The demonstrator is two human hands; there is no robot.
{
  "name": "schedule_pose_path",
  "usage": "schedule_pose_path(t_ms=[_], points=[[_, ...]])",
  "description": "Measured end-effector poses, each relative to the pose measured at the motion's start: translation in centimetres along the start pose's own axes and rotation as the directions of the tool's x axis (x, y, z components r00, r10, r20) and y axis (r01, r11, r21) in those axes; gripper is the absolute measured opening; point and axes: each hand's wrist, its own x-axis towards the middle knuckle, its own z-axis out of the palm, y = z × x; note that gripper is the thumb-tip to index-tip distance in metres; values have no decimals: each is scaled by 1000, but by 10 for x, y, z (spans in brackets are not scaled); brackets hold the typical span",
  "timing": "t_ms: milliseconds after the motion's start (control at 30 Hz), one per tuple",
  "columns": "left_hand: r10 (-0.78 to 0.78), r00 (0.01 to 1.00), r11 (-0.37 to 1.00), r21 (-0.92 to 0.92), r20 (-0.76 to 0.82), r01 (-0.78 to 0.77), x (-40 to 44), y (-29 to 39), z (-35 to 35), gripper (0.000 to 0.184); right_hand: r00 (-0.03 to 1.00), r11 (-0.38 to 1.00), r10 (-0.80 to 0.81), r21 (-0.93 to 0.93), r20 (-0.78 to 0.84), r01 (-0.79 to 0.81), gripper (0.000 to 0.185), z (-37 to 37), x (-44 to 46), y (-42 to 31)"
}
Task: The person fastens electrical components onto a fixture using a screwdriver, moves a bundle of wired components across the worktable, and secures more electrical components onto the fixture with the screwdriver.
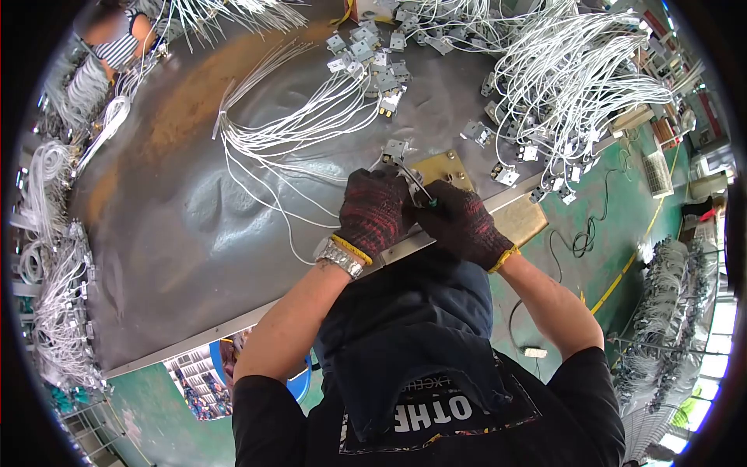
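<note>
My left hand (375, 208), in a dark red-flecked knitted glove, is closed at the table's front edge around a white wire (333, 178). Just beyond its fingers is a small grey metal connector block (395, 149). My right hand (461, 220), gloved alike, is closed beside it. A thin strand with a green spot (430, 202) runs to its fingertips; what exactly it grips is hidden. Under and behind the hands lies a brass-coloured plate (443, 168) with bolts. A tied bundle of white wires (272, 140) fans out to my left, ending in several metal blocks (385, 78).
A large heap of white wires (576, 78) with blocks covers the back right of the metal table (194, 272). Loose blocks (477, 133) lie nearer. Hanging wire bundles (58, 303) line the left. Another person (124, 39) is at the far left. A cable (580, 243) crosses the green floor.
</note>
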Motion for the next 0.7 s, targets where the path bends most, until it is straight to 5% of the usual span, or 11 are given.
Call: schedule_pose_path(t_ms=[100,167,333,433,500,700], points=[[-23,998,999,21,-67,24,1,0,9,35,987,991,-133,4,-87,134,31,-4,-9,12],[-76,994,997,2,-80,76,-1,1,10,34,992,968,121,222,-19,-114,38,-14,-19,9],[-57,991,996,-82,-124,47,-1,1,8,37,997,976,72,205,-18,-66,38,-44,-37,12],[-31,978,994,-112,-208,8,-3,-1,12,39,1000,1000,9,-18,26,-9,39,-52,-40,3],[-16,969,993,-118,-247,-14,-3,-2,15,40,979,963,-202,-188,-19,195,34,-51,-39,1],[-17,975,995,-96,-221,-4,-3,-1,13,47,992,946,-126,-304,-18,115,27,-52,-41,-36]])
